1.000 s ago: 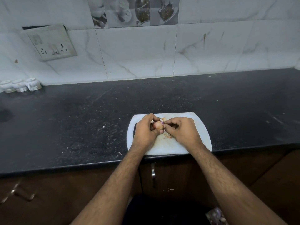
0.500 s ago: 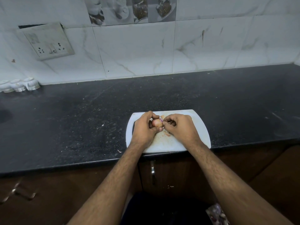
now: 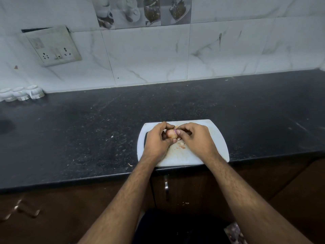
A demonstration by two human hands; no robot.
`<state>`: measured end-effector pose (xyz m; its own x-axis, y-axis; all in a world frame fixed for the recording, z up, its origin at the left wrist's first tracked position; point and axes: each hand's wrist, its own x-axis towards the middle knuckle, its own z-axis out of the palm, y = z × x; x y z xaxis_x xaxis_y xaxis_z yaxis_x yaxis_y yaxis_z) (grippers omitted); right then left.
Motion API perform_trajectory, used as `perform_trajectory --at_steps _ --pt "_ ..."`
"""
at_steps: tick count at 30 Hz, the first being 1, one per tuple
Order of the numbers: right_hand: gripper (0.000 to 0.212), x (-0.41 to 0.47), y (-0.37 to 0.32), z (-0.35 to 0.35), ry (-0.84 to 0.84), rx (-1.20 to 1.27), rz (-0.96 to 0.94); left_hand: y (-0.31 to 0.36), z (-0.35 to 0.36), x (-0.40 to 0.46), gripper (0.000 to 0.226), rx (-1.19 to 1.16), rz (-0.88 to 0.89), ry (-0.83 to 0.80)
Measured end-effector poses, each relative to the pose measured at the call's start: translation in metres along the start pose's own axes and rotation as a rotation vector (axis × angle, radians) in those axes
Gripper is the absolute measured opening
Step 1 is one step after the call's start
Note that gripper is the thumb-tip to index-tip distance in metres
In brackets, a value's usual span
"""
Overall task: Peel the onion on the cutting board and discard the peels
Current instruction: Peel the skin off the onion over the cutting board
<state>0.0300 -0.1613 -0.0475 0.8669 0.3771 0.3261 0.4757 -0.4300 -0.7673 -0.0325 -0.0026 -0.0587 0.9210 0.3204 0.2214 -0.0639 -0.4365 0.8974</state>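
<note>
A small pinkish onion [image 3: 171,133] is held just above the white cutting board [image 3: 217,138], which lies at the counter's front edge. My left hand [image 3: 156,139] grips the onion from the left, fingers curled round it. From the right, my right hand [image 3: 195,138] pinches at the onion's skin with thumb and fingertips. Most of the onion is hidden between the two hands. Loose bits of peel [image 3: 181,145] lie on the board under the hands. A dark knife handle [image 3: 145,140] shows at the board's left edge, behind my left wrist.
The black stone counter [image 3: 88,134] carries scattered crumbs. Three small white cups [image 3: 21,94] stand at the back left by the tiled wall. A switch and socket plate [image 3: 52,46] hangs on the wall. Brown cabinet doors with a metal handle [image 3: 166,187] are below.
Both hands stay on the onion and have shifted only a little. The view has tilted slightly, so the board sits a bit higher in frame.
</note>
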Motion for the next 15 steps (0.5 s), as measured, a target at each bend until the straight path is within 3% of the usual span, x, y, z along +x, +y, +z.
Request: perform_trajectory --at_steps 11,15 --pt "0.015 -0.0014 0.0005 -0.0022 -0.016 0.019 0.037 0.0061 -0.0021 -0.0028 0.042 0.047 0.023 -0.001" --pt "0.011 -0.0011 0.0006 -0.0028 -0.005 0.048 0.064 0.0095 -0.0006 -0.004 0.056 0.038 0.022 0.026"
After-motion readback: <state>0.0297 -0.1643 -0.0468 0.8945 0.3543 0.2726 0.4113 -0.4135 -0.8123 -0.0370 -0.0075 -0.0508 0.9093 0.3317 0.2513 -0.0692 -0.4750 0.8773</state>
